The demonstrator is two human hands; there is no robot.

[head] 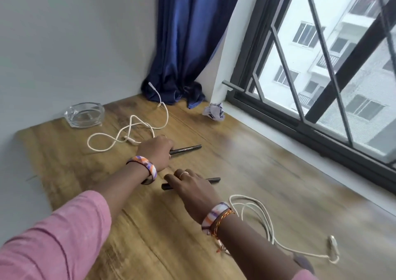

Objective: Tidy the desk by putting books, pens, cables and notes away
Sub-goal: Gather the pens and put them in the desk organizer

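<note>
**Two black pens, one under each of my hands**

Two black pens lie near the middle of the wooden counter [246, 164]. My left hand [157, 151] has its fingers curled round the near end of the far pen [188, 148], whose barrel points toward 3 o'clock and carries white lettering too blurred for me to read. My right hand [192, 190] lies flat over the near pen [211, 180], fingers fairly straight and spread, a ring on one of them; both ends of that pen stick out from under it. I cannot tell whether the fingers actually press on it.

At 10 o'clock from my left hand a white cable [128, 129] sprawls in loose loops, one end rising toward the blue curtain [188, 44] in the corner at 12 o'clock. A second white cable [265, 222] lies coiled at 4 o'clock, just beside my right wrist, its plug further out toward the counter's near edge. A crumpled paper note [214, 111] with dark print sits at 1 o'clock, close by the window sill. A clear glass ashtray [84, 114] stands at 10 o'clock against the wall.
</note>
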